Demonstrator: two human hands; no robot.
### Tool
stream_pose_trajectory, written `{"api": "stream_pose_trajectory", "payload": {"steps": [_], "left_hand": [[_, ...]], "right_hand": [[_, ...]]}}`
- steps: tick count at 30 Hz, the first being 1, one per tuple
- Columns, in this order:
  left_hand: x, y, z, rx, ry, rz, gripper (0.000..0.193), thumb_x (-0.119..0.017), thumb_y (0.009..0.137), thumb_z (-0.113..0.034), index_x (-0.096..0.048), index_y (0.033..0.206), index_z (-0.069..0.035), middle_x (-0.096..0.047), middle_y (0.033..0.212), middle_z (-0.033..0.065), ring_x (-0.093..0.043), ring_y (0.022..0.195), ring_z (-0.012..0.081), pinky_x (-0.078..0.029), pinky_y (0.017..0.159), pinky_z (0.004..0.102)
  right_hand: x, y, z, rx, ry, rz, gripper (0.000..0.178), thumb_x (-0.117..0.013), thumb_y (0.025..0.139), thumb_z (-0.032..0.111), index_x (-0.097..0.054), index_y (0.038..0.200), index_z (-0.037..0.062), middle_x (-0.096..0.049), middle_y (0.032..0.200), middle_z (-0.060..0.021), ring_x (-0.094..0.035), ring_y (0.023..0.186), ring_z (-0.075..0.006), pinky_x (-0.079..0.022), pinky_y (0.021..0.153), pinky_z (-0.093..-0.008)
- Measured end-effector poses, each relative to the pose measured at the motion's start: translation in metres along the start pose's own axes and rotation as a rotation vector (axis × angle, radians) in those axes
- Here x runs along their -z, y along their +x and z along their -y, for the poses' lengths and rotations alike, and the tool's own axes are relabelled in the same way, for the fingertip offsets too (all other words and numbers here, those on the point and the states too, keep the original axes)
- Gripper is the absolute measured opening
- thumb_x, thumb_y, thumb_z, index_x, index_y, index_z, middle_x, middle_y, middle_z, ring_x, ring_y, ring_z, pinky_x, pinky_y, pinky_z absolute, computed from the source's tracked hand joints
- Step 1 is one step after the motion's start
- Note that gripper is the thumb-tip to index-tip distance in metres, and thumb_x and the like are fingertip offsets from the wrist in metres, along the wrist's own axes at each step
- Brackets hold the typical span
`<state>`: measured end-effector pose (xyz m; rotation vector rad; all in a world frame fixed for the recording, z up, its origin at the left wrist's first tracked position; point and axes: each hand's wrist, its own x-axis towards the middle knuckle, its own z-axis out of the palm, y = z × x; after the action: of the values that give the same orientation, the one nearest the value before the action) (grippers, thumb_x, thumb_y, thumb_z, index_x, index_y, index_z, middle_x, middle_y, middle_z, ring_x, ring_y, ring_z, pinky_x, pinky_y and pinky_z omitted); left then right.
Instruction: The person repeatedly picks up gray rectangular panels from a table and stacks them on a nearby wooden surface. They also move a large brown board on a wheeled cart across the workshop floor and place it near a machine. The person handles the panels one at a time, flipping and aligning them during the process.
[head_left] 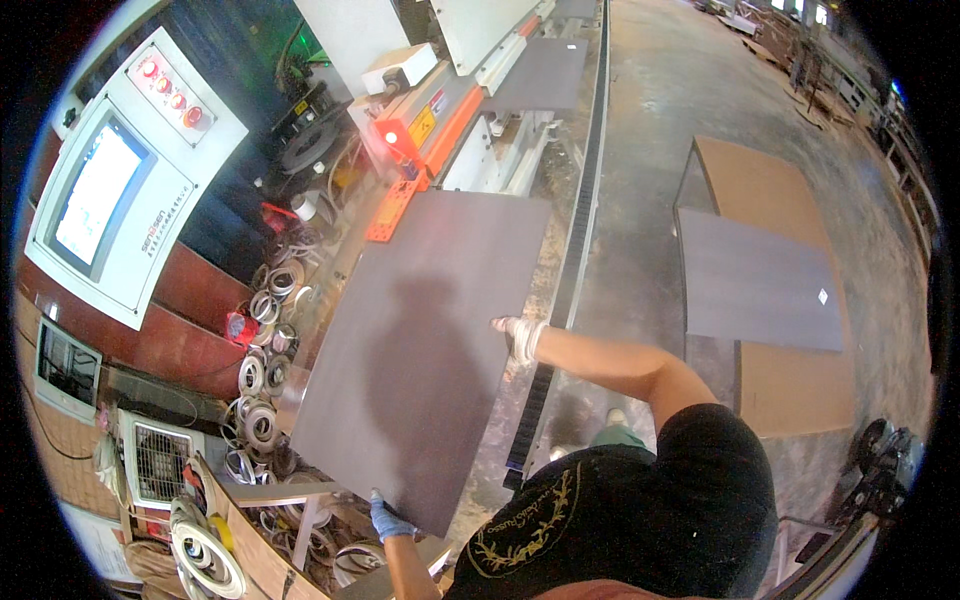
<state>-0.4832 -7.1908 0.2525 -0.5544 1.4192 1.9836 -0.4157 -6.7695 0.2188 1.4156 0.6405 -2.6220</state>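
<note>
Grey laminate covers the large flat panel (425, 350) that the person carries in front of their body, its far end pointing toward the orange feed end of the machine (420, 130). The left hand (388, 522), in a blue glove, grips the panel's near corner; its fingers curl under the board, so only the knuckles and thumb side show. The right hand (520, 335), in a light glove, is closed over the panel's right long edge, thumb on top, the fingers hidden beneath. The person's shadow falls across the board's face.

Left of the panel, coils of edge banding (262, 400) lie heaped along the machine's base, partly covered by the board. A white control cabinet (130, 180) with a screen and red buttons stands farther left, bent by the lens. Another grey panel (545, 75) lies farther along the machine, its far end cut off at the top. On the right, a grey board (760, 280) rests on a stack of brown boards (770, 190) on the concrete floor (660, 90). The lower right corner is too dark to make out.
</note>
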Motion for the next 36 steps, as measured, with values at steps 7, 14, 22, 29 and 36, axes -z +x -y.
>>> {"api": "stream_pose_trajectory", "payload": {"steps": [7, 14, 22, 29, 36], "left_hand": [[0.001, 0.057, 0.012, 0.028, -0.022, 0.161, 0.052, -0.044, 0.086, -0.043, -0.048, 0.123, -0.007, -0.050, 0.125, 0.0096, -0.045, 0.113, 0.0316, -0.031, 0.100, 0.0468], [-0.059, 0.096, 0.027, 0.070, -0.037, 0.217, 0.054, -0.043, 0.085, -0.047, -0.049, 0.123, -0.008, -0.049, 0.126, 0.0106, -0.044, 0.113, 0.0334, -0.032, 0.099, 0.0478], [0.009, 0.119, 0.031, -0.335, 0.008, 0.170, 0.043, -0.047, 0.086, -0.037, -0.050, 0.119, -0.009, -0.054, 0.117, 0.0077, -0.048, 0.105, 0.0266, -0.035, 0.094, 0.0405], [-0.141, 0.038, 0.071, -0.858, 0.334, -0.036, 0.045, -0.057, 0.085, -0.016, -0.041, 0.125, -0.002, -0.047, 0.123, 0.0117, -0.046, 0.109, 0.0212, -0.035, 0.096, 0.0344], [-0.313, -0.030, 0.158, -0.850, 0.758, 0.590, 0.043, -0.060, 0.084, -0.017, -0.043, 0.120, -0.001, -0.048, 0.103, 0.0043, -0.046, 0.096, 0.0157, -0.038, 0.088, 0.0293]], "right_hand": [[-0.010, -0.030, 0.037, 0.197, -0.099, -0.234, 0.060, -0.052, 0.086, 0.035, -0.030, 0.134, 0.0047, -0.030, 0.139, -0.0128, -0.030, 0.127, -0.0257, -0.025, 0.103, -0.0438], [0.068, -0.009, 0.076, 0.665, -0.049, 0.043, 0.053, -0.056, 0.084, 0.027, -0.037, 0.126, 0.0014, -0.046, 0.109, -0.0106, -0.043, 0.094, -0.0204, -0.038, 0.079, -0.0354], [0.384, 0.010, -0.045, 0.695, -0.074, -0.432, 0.044, -0.051, 0.084, 0.031, -0.048, 0.121, 0.0069, -0.050, 0.117, -0.0074, -0.047, 0.102, -0.0205, -0.040, 0.085, -0.0351], [0.488, -0.016, -0.036, 0.667, 1.088, -0.473, 0.056, -0.048, 0.083, 0.050, -0.043, 0.126, 0.0147, -0.040, 0.129, -0.0060, -0.036, 0.118, -0.0229, -0.030, 0.097, -0.0471], [0.531, -0.015, -0.079, 0.817, 0.948, -0.558, 0.037, -0.058, 0.081, 0.047, -0.054, 0.097, 0.0138, -0.050, 0.077, -0.0058, -0.045, 0.066, -0.0204, -0.042, 0.061, -0.0393]]}}
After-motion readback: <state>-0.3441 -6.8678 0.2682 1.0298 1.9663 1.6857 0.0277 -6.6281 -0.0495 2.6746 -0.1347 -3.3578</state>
